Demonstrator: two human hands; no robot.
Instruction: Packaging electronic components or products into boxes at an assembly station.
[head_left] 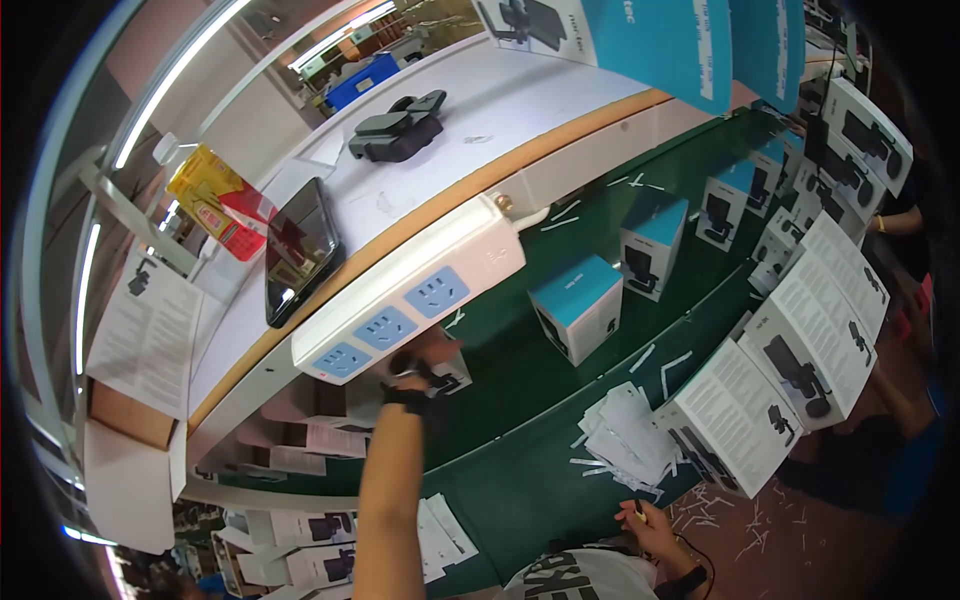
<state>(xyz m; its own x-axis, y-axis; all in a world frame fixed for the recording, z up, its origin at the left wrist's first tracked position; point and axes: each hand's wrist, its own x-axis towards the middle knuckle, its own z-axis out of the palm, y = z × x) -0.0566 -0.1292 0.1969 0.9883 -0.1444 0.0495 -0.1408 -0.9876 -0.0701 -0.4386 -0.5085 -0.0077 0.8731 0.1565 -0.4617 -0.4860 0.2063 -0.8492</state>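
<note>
My left hand (428, 362) reaches under the white power strip, a dark band round its wrist. It is beside a small white box (454, 376) on the green belt; motion smears the fingers, so whether they grip the box cannot be made out. Low and to the right, my right hand (648, 528) is closed on a small pen-like tool (638, 512) with a yellowish part. Close by lies a pile of white paper slips (625, 435). Two teal-topped boxes, a nearer one (580, 310) and a farther one (652, 245), stand on the belt.
The power strip (410, 290) hangs on the edge of a white shelf (400, 200) that holds a phone (303, 250), a drink bottle (215, 200) and a black holder (398, 128). Stacked printed cartons (780, 370) stand at right, with another person's arm (900, 222) beyond.
</note>
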